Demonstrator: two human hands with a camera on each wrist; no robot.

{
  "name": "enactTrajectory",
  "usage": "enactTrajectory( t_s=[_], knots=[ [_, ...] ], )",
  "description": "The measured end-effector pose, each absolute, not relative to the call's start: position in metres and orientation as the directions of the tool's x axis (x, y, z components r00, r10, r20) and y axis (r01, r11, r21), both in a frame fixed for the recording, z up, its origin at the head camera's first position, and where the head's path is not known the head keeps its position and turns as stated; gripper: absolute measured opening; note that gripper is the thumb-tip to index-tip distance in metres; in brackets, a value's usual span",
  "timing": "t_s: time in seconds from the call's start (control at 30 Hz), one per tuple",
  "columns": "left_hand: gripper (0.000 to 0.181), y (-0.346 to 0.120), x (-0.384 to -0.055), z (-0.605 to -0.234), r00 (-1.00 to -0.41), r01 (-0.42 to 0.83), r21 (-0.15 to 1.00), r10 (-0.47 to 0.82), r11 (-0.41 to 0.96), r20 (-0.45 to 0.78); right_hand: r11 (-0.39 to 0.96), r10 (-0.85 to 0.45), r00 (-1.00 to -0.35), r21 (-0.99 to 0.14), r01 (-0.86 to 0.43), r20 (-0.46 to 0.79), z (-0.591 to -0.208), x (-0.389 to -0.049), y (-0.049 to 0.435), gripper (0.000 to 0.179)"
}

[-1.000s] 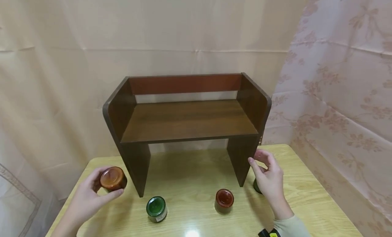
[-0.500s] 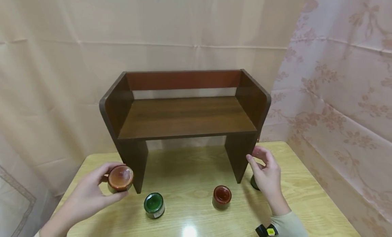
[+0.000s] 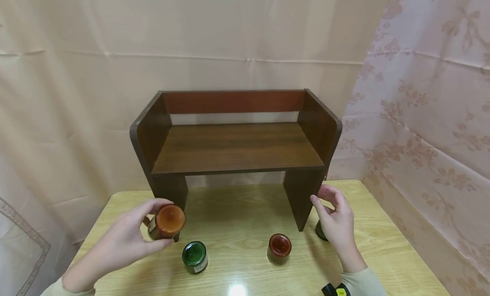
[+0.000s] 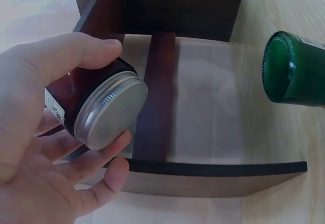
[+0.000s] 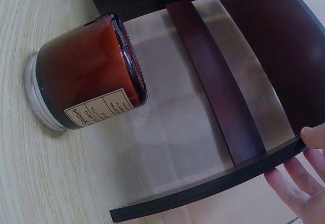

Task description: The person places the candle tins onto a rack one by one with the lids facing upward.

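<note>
My left hand (image 3: 124, 240) holds an amber glass jar (image 3: 171, 220) between thumb and fingers, bottom up, in front of the shelf's left leg. In the left wrist view its silver screw lid (image 4: 119, 112) shows, and the jar hangs tilted. My right hand (image 3: 337, 219) pinches the front edge of the right side panel of a dark brown wooden desk shelf (image 3: 237, 147). The right wrist view shows the thumb on one face of that panel (image 5: 213, 183) and the fingers on the other.
A green jar (image 3: 194, 256) and a red-brown jar (image 3: 279, 248) stand lid down on the light wood table (image 3: 383, 245), before the shelf. Another dark green jar (image 3: 320, 231) is partly hidden behind my right hand. Beige curtain (image 3: 229, 32) hangs behind.
My left hand has moved right with the amber jar, from left of the shelf to in front of its left leg. My right hand stays on the side panel.
</note>
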State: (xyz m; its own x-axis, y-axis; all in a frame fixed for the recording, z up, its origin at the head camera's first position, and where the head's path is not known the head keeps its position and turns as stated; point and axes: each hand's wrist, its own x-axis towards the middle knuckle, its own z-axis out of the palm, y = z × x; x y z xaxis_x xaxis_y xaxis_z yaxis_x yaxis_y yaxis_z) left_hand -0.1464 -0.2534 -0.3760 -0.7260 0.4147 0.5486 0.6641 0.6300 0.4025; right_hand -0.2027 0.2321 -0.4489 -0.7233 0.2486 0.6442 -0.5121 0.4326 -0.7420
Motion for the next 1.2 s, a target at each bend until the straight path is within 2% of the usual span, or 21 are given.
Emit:
enactTrajectory(
  t_s=[0.1,0.33,0.67,0.8,1.03,1.2],
  knots=[
    [0.083,-0.25,-0.146,-0.372,-0.736,0.656,0.436,0.394,0.617,0.55,0.436,0.248,-0.72,-0.739,-0.515,0.648,-0.449,-0.203,0.232,0.037],
    [0.082,-0.243,-0.146,-0.36,-0.72,0.669,0.454,0.359,0.589,0.594,0.448,0.25,-0.724,-0.739,-0.503,0.643,-0.449,-0.204,0.234,0.038],
    [0.083,-0.238,-0.146,-0.352,-0.741,0.654,0.52,0.328,0.55,0.585,0.432,0.248,-0.725,-0.743,-0.511,0.643,-0.45,-0.205,0.234,0.039],
    [0.085,-0.237,-0.145,-0.35,-0.742,0.647,0.504,0.319,0.572,0.59,0.429,0.245,-0.73,-0.746,-0.509,0.639,-0.448,-0.205,0.233,0.037],
    [0.081,-0.234,-0.14,-0.344,-0.79,0.575,0.524,0.26,0.629,0.554,0.429,0.243,-0.733,-0.748,-0.506,0.635,-0.447,-0.204,0.233,0.036],
    [0.081,-0.23,-0.14,-0.341,-0.772,0.595,0.526,0.249,0.608,0.584,0.427,0.242,-0.732,-0.747,-0.509,0.637,-0.447,-0.203,0.233,0.035]
  ],
)
